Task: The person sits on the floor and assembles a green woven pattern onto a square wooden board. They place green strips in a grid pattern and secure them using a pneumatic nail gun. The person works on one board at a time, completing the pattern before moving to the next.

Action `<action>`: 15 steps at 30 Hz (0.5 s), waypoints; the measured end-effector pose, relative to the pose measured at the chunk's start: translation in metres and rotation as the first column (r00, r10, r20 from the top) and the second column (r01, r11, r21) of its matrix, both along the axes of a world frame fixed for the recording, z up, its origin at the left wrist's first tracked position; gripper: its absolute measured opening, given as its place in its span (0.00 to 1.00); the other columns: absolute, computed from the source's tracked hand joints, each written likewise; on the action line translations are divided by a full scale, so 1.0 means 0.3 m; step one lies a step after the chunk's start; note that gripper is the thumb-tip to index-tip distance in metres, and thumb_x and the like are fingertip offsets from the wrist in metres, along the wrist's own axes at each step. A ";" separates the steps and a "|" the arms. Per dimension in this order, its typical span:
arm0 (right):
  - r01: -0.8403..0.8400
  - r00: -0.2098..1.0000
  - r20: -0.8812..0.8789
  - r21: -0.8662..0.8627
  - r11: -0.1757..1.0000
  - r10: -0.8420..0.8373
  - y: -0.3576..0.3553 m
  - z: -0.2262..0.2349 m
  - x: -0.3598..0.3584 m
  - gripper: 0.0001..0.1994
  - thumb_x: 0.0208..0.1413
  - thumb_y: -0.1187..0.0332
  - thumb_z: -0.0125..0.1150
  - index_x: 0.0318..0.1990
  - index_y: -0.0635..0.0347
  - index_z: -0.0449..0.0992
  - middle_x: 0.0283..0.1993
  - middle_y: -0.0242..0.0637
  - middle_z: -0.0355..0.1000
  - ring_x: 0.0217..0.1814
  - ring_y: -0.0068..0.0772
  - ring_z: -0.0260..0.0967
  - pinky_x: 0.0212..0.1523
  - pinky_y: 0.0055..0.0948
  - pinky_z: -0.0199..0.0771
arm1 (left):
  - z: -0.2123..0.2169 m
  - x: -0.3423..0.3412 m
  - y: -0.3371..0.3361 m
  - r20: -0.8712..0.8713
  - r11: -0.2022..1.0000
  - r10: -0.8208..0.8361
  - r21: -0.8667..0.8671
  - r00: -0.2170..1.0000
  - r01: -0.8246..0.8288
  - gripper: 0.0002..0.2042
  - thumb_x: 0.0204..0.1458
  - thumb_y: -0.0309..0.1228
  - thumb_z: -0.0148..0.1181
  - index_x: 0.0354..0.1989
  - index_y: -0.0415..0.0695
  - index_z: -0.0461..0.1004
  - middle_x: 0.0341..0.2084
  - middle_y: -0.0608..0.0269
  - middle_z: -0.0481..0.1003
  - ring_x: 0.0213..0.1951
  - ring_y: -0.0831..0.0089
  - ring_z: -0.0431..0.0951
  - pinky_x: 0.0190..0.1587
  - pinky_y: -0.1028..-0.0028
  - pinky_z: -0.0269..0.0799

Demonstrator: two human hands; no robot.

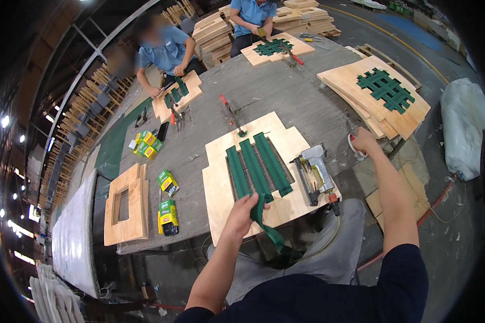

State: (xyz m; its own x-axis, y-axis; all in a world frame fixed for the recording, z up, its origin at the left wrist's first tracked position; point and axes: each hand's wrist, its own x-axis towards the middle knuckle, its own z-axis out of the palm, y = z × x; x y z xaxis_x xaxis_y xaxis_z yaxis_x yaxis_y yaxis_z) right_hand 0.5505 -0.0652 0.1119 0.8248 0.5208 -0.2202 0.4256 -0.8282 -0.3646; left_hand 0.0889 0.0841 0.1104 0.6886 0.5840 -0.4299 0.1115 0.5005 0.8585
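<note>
In front of me lies a plywood panel (221, 177) with a stepped outline, and three dark green webbing straps (253, 164) run lengthwise over its opening. My left hand (241, 216) pinches a strap at the opening's near edge; its loose tail (272, 234) hangs past the panel toward my lap. My right hand (365, 141) is stretched to the table's right edge, closed around red-handled scissors (352, 143), whose blades I cannot make out. A pneumatic staple gun (313, 172) rests on the panel's right side. At the far edge stands a red-handled toggle clamp (233, 118).
Yellow-green staple boxes (167, 215) and a framed wooden board (126, 204) lie on the left. Stacked panels, the top one woven with green webbing (385, 89), sit at right. Two co-workers (170, 51) handle similar panels across the table. An air hose (328, 237) crosses my lap.
</note>
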 end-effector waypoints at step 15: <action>-0.925 0.263 0.261 -0.203 0.320 0.929 0.072 0.106 -0.634 0.25 0.52 0.45 0.68 0.49 0.53 0.75 0.41 0.43 0.76 0.47 0.50 0.77 0.53 0.48 0.67 | 0.030 0.025 0.113 -0.024 0.998 0.057 -0.014 0.998 -0.057 0.16 0.69 0.42 0.53 0.45 0.40 0.75 0.26 0.58 0.81 0.23 0.74 0.77 0.25 0.74 0.73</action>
